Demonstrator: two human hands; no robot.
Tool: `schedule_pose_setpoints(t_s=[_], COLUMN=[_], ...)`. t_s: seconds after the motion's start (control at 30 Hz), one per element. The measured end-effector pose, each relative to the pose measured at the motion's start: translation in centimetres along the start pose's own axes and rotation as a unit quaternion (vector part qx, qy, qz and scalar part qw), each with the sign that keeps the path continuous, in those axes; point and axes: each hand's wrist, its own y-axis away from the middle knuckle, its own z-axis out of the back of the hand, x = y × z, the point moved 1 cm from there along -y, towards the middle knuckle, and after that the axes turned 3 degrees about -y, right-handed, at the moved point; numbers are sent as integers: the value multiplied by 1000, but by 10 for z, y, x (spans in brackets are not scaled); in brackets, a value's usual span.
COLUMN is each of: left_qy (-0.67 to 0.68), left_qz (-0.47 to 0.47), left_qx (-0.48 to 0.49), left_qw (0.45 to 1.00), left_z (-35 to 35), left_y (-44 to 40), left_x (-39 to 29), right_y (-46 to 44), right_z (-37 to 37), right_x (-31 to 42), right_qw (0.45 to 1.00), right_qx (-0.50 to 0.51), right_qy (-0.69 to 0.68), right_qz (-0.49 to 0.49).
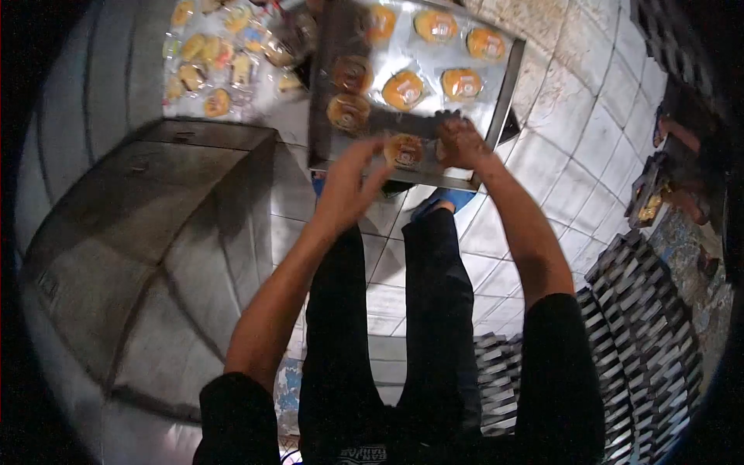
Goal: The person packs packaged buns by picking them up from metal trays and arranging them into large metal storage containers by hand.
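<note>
A metal tray point(487, 172) holds several round golden buns in clear printed wrappers, spaced apart in rows. Over its near edge is my left hand point(350, 186), fingers apart and holding nothing, beside a wrapped bun point(404, 152). My right hand point(463, 146) is low over the tray's near right corner with its fingers curled in. A pale sliver of something shows at that hand's left edge; what lies under the fingers is hidden. Farther up the tray lie another wrapped bun point(403, 91) and one more wrapped bun point(462, 84).
Many small wrapped breads point(213, 54) lie on a pale surface at the upper left. A large grey metal-looking box point(139, 201) stands on the left. Stacked slatted dark crates point(635, 341) are at the lower right. White floor tiles point(570, 139) extend to the right.
</note>
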Motion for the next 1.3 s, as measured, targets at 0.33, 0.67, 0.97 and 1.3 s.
schedule_pose_setpoints(t_s=[0.33, 0.67, 0.97, 1.3], left_qy=[-306, -43, -161, -32], left_qz=[-66, -5, -479, -270], left_qx=[-141, -142, -98, -259], left_qw=[939, 989, 857, 927], left_z=[-127, -115, -81, -91], left_y=[-188, -144, -363, -259], left_x=[135, 96, 69, 88], right_y=[47, -72, -150, -157], right_z=[26, 37, 49, 46], right_x=[-14, 29, -42, -42], right_qw=[916, 741, 317, 420], right_qx=[8, -195, -423, -451], right_qy=[-294, -525, -806, -741], right_qz=[-274, -370, -267, -268])
